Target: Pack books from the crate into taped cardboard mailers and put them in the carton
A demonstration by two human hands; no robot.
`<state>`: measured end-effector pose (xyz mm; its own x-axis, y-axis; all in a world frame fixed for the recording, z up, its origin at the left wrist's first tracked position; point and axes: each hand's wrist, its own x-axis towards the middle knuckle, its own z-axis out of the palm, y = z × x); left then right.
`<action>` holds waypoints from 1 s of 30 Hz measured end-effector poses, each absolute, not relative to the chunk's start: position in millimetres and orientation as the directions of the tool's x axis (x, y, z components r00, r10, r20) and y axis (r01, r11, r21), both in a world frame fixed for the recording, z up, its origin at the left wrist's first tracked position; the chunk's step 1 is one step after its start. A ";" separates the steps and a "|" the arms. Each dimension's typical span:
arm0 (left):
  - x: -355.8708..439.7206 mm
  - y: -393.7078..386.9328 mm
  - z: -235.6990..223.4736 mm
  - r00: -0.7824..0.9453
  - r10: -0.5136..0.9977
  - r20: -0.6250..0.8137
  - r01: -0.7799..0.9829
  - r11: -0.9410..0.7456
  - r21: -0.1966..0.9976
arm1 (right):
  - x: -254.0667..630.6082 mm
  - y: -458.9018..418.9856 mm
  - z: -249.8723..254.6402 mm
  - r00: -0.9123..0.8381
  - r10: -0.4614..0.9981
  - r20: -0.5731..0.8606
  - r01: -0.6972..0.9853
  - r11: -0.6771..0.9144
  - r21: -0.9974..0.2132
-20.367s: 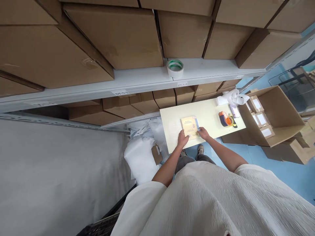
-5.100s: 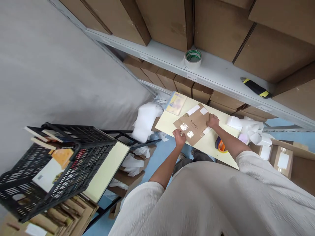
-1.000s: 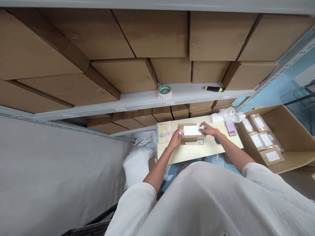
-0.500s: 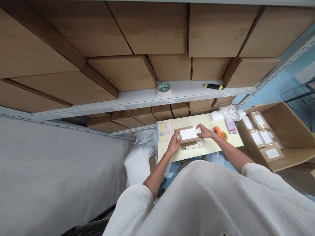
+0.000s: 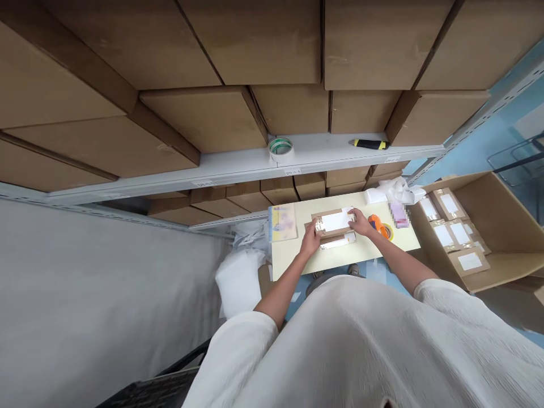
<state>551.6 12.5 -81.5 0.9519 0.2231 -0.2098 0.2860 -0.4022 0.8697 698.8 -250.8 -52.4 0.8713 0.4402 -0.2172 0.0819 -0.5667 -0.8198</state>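
On the pale yellow table (image 5: 399, 243), a folded piece of cardboard (image 5: 323, 232) with white label patches and shiny tape on its faces is between my hands. My left hand (image 5: 311, 239) grips its left end, thumb on top. The right end is held by my right hand (image 5: 360, 221), fingers curled over the edge. A lower flap with a white strip sticks out towards me. What lies inside the fold, if anything, is hidden. Left of the cardboard lies a yellow and blue book (image 5: 283, 222). An orange tape dispenser (image 5: 376, 224) is beside my right forearm.
An open carton (image 5: 505, 226) with several labelled parcels stands at the right. White foam wrap (image 5: 399, 191) and a blurred purple item (image 5: 398, 215) lie at the table's right end. A tape roll (image 5: 281, 149) and a utility knife (image 5: 369, 144) rest on the shelf (image 5: 238, 160) below stacked boxes.
Earlier my hands held a yellow book, then flat, handwritten cardboard with a book beside it. The cardboard is now folded. Since half a second ago, hands and cardboard have shifted slightly right.
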 end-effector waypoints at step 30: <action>557.0 -30.6 -65.3 0.997 0.080 -0.010 0.078 -0.929 0.362 | 655.1 -352.1 -81.9 0.878 -0.015 -0.479 -0.138 -0.965 -0.224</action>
<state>557.0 -30.6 -65.3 0.9968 0.0796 -0.0097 0.0777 -0.9289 0.3620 655.1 -352.1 -81.9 0.8777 -0.0148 -0.4789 -0.1384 -0.9648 -0.2237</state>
